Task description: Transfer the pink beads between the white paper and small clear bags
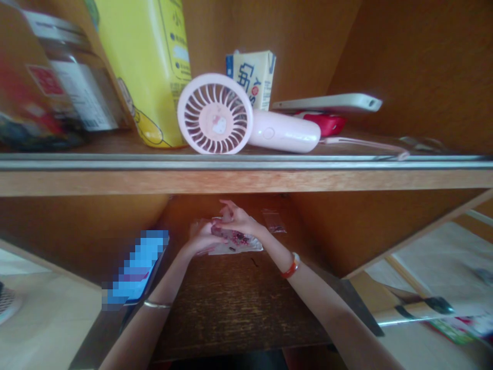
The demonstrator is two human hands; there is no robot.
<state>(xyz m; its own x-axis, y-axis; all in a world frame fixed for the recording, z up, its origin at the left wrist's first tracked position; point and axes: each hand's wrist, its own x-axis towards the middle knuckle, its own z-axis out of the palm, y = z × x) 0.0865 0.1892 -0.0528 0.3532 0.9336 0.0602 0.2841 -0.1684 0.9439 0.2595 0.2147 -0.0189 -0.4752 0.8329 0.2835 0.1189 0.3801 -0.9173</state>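
Note:
On the brown wooden desk, inside the lower compartment, lies a white sheet or bag with pink and dark red beads on it. My left hand comes in from the left, its fingers closed on a clear plastic bag at the sheet's left end. Just above the beads my right hand meets it, thumb and fingers bent around a see-through part of what looks like the same bag. The bag's contents are too small to make out.
Right of the hands lies a small clear bag with dark bits. A lit phone leans at the left. Overhead, the shelf edge spans the view, bearing a pink handheld fan, a drink carton and a yellow container.

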